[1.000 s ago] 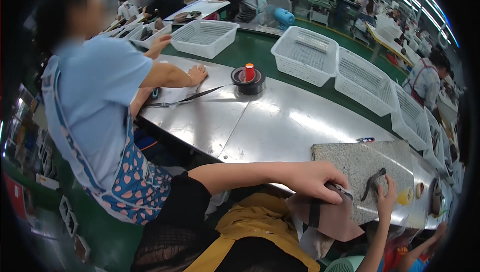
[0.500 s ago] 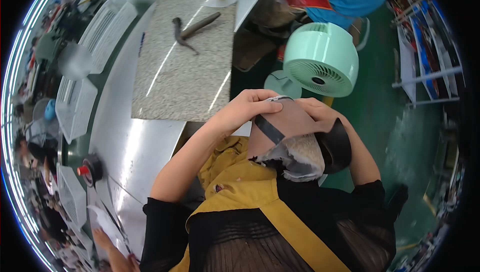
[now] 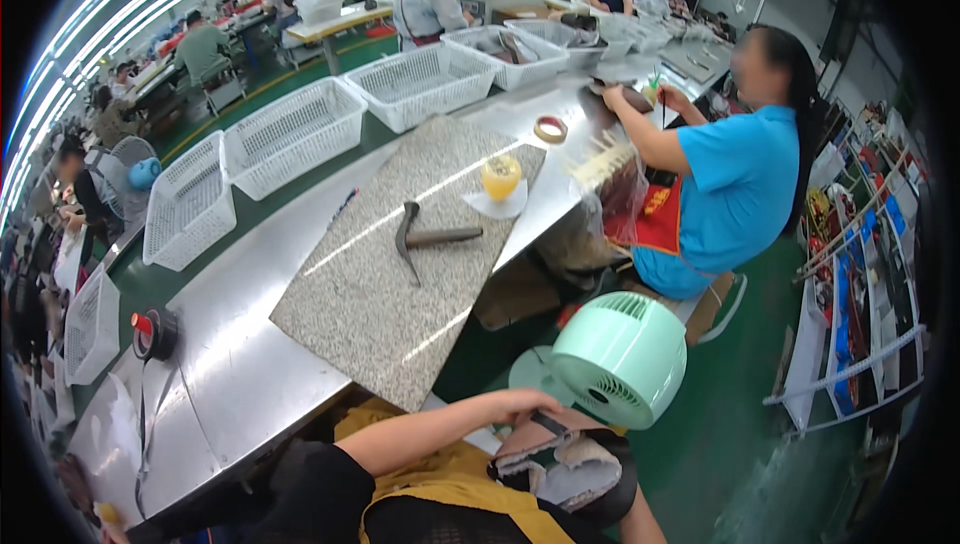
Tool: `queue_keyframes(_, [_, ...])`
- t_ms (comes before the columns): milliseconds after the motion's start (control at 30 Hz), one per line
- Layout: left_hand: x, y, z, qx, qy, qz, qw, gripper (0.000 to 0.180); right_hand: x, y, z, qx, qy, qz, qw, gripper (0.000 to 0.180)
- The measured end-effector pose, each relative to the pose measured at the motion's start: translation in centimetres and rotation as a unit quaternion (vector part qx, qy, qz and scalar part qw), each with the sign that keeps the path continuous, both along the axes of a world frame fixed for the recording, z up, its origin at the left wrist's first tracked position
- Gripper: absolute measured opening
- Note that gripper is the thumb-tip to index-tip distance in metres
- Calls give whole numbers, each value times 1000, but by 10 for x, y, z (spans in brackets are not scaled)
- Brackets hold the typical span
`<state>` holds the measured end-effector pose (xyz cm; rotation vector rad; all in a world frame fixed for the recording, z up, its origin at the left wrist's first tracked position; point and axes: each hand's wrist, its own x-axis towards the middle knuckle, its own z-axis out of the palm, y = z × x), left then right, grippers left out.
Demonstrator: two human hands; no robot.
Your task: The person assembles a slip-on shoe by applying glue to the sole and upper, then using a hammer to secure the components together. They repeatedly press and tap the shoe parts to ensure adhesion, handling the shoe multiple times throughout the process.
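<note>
At the lower edge I hold a brown leather piece [image 3: 548, 431] with a black strip and a ragged pale lining; it looks like a shoe upper. My left hand [image 3: 527, 403] has its fingers closed over the top edge of it. The right forearm [image 3: 640, 522] rises on the other side, but the piece hides my right hand and its fingers. Beyond my left forearm lies a hammer [image 3: 447, 237] with a curved dark head, on a speckled stone slab [image 3: 370, 309]. A pot of yellow liquid [image 3: 501, 178] stands on white paper [image 3: 483, 206] at the slab's far end.
Close past my hands stands a mint-green fan [image 3: 622, 356]. A co-worker in blue [image 3: 735, 174] sits beyond it, handling a dark piece. White plastic baskets [image 3: 290, 139] line the metal table's [image 3: 250, 294] far side. A tape roll [image 3: 550, 129] and a black reel [image 3: 155, 334] lie there. A rack [image 3: 850, 284] stands right.
The view has swung upward, bringing in the co-worker and more of the room. The leather piece and my hands now sit lower in the picture, and the right hand has gone out of sight.
</note>
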<state>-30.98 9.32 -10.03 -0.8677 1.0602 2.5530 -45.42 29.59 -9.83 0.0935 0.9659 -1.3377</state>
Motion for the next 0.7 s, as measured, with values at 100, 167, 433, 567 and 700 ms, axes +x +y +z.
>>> queue_keyframes(100, [-12,-3,-21,72,19,-13,997,24,-10,6,-6,13,17,1,1000,29])
queue_keyframes(167, [-13,2,-21,65,18,-4,998,24,-15,12,-9,17,28,-6,999,29])
queue_keyframes(433, [-15,2,-26,84,31,-18,996,25,-20,23,-10,7,70,-10,997,26])
queue_keyframes(567, [-8,9,-28,68,47,2,997,27,-21,27,-10,2,85,-9,996,25])
queue_keyframes(700, [17,3,-5,63,38,4,997,27,-23,17,-12,-10,92,-2,996,24])
